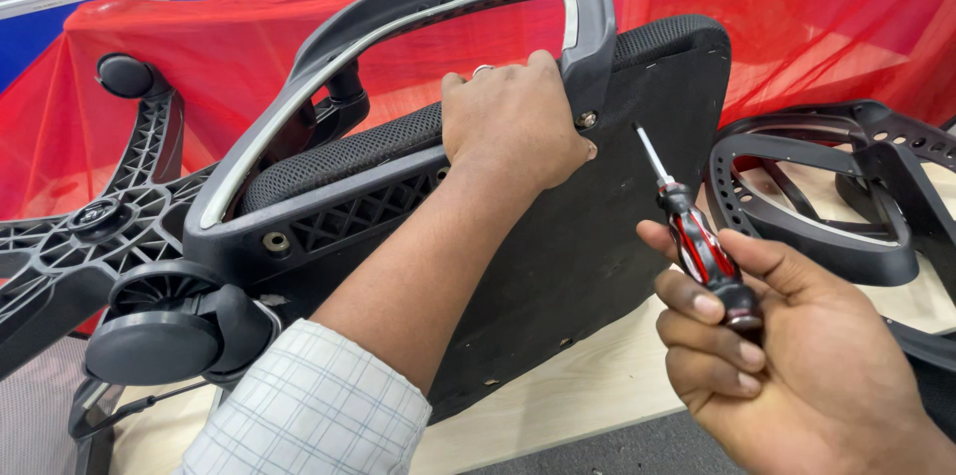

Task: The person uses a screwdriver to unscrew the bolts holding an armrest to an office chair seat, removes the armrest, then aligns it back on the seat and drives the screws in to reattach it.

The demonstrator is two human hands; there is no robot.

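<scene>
**Inspector:** Grip status first. Right hand (pixel 787 346) is clenched round the red-and-black handle of a screwdriver (pixel 697 236), fingers wrapped, thumb along the top. Left hand (pixel 513 126) is closed over the edge of the chair seat (pixel 597 236), just below the foot of the armrest (pixel 398 57).

**Assessor:** Where does the screw lie from the tool?

**Inspector:** A screw head (pixel 586 119) shows at the armrest foot, touching the left thumb side. From the screwdriver tip it sits at about ten o'clock, near but apart. The tool's long axis runs from five o'clock at the handle to eleven o'clock at the tip, so the shaft points up and a little left, passing just right of the screw.

**Assessor:** Which hand is nearer?

**Inspector:** Left hand is right beside it; the right hand is lower, at four o'clock from it.

**Assessor:** Surroundings?

**Inspector:** Seat stands on edge on a pale desk (pixel 597 395). A wheeled chair base (pixel 110 246) lies at nine o'clock, a black chair back frame (pixel 827 206) at three o'clock, red cloth (pixel 797 7) behind.
</scene>
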